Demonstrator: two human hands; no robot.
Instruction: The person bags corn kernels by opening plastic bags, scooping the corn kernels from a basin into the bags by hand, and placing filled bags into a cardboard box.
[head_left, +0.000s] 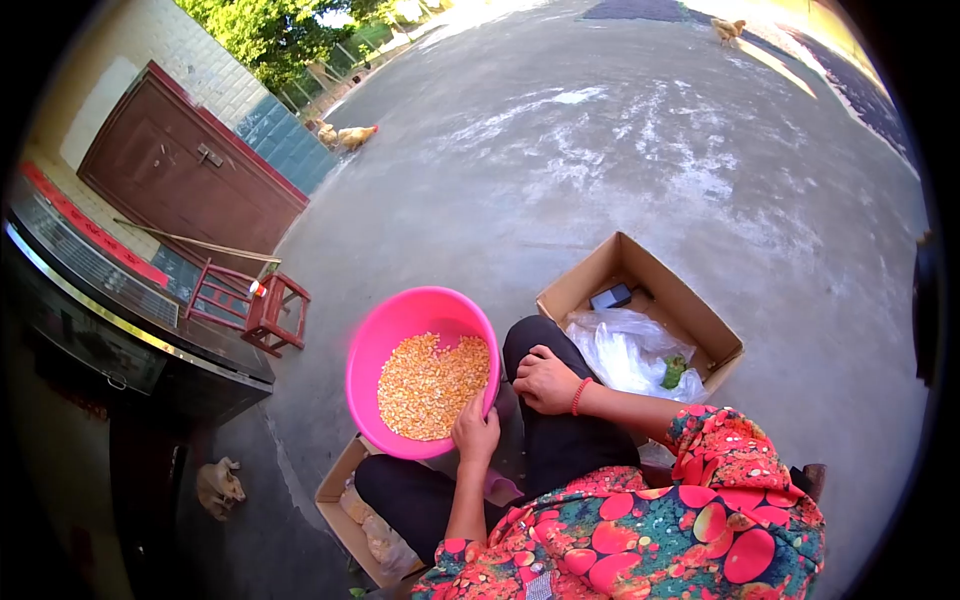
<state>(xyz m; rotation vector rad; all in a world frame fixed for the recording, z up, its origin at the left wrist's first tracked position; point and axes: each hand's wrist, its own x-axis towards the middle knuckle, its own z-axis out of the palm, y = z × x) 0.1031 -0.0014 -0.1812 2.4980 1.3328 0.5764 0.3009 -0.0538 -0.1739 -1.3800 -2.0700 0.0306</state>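
Note:
A pink plastic basin (364,376) is tilted toward me beside my knees, with yellow corn kernels (428,388) spread inside. My left hand (476,430) is closed on the basin's near right rim, thumb and fingers at the edge. On my dark-trousered knee lies my right hand (546,381), fingers bent loosely over the cloth, with no object visible in it. A red beaded bracelet (580,396) circles that wrist.
To the right stands an open cardboard box (690,311) with plastic bags (622,345) and a small dark box. Another cardboard box (345,500) sits lower left. A red chair (272,310), a small dog (219,487) and chickens (352,137) are farther off.

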